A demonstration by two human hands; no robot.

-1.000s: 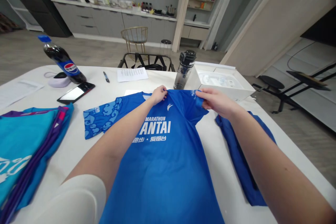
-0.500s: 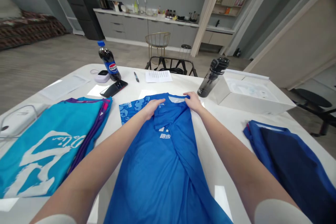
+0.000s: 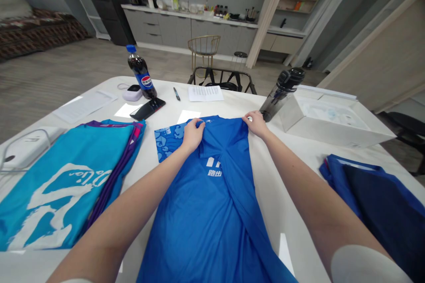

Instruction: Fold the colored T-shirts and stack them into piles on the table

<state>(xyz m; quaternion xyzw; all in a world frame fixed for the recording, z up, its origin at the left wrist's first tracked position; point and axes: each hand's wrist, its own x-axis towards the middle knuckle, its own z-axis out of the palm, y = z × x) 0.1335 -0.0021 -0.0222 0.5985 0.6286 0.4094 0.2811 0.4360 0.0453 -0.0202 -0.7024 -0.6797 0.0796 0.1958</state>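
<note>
- Head view: shirt (image 3: 199, 212) is mid-desk (image 3: 307, 152), collar end toward the far edge, body running down toward the near one.
- Big change from a second ago: the side toward the desk's right edge was spread flat, sleeve out. Now it's turned in over the front, so only a scrap of the print (image 3: 214, 168) shows.
- Left hand (image 3: 193, 135): grip looks pinched closed on the turned-in layer. Patterned sleeve (image 3: 169, 141) beside it lies flat, pointing toward the left edge.
- Right hand (image 3: 257, 124): fingertips pinch the shirt's far right corner, flask (image 3: 282, 93) just beyond. Half a second ago it was at the open collar, which is covered now.
- So I'd call one side in, other side untouched, with creases left to smooth.
</note>
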